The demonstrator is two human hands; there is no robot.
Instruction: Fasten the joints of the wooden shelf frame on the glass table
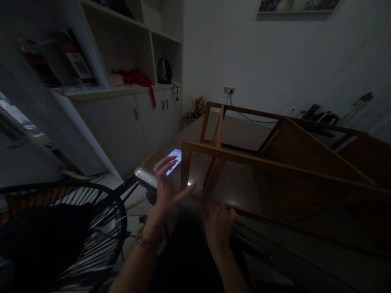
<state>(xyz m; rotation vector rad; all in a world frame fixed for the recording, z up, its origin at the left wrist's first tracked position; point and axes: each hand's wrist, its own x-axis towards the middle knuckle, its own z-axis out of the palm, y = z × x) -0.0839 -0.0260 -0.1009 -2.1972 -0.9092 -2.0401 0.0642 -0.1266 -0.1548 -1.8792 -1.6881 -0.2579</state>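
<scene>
The room is dim. My left hand (166,183) is raised with its fingers spread, the fingertips close to a lit phone (174,160) that lies on the table (238,183). My right hand (218,221) rests on the table's near edge, palm down, with its fingers curled over something dark; I cannot see what it holds. A wooden furniture frame (275,162) lies on its side on the table, just beyond both hands. Its nearest upright post (185,169) stands right beside the phone.
A black wire chair (91,228) stands at the lower left. White cabinets and shelves (131,114) line the left wall, with a kettle (164,71) and a red cloth (134,77) on the counter. A wall socket with a cable (229,90) is behind the table.
</scene>
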